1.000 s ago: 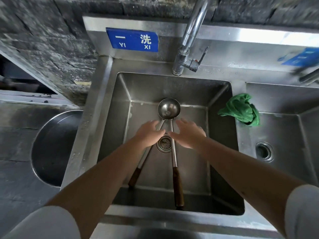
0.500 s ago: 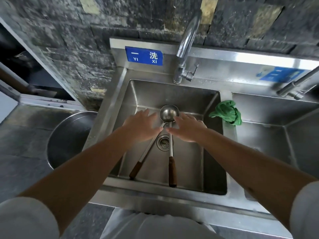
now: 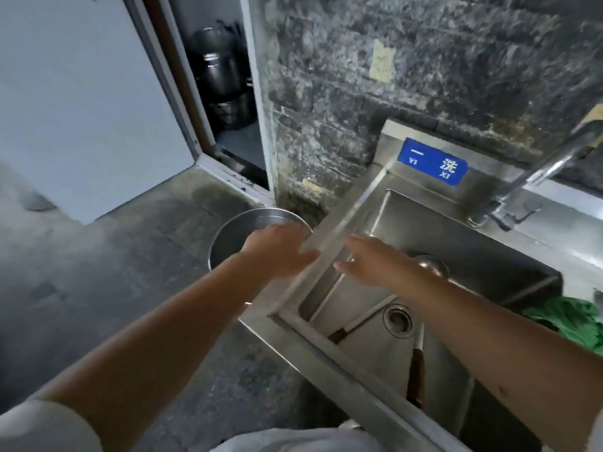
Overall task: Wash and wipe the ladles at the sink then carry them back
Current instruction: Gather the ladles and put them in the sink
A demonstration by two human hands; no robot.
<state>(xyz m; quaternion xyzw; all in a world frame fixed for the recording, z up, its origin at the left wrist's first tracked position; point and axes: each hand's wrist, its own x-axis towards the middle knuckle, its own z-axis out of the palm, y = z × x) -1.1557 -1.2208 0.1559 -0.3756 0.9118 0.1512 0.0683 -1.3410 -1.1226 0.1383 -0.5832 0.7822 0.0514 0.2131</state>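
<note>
We saw open room above the basin floor (image 3: pixel 365 347) around the ladles (image 3: pixel 417 363), bounded by the sink rim (image 3: pixel 329 236) at left and the faucet (image 3: pixel 522 187) behind.

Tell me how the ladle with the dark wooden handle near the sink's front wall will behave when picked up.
The ladle looks stiff: a straight metal shaft running into a wooden handle. It is probably bowl-heavy, so gripped at the handle it may dip toward the bowl. It lies in the sink near the drain, so it may be wet and a little slippery.
</note>
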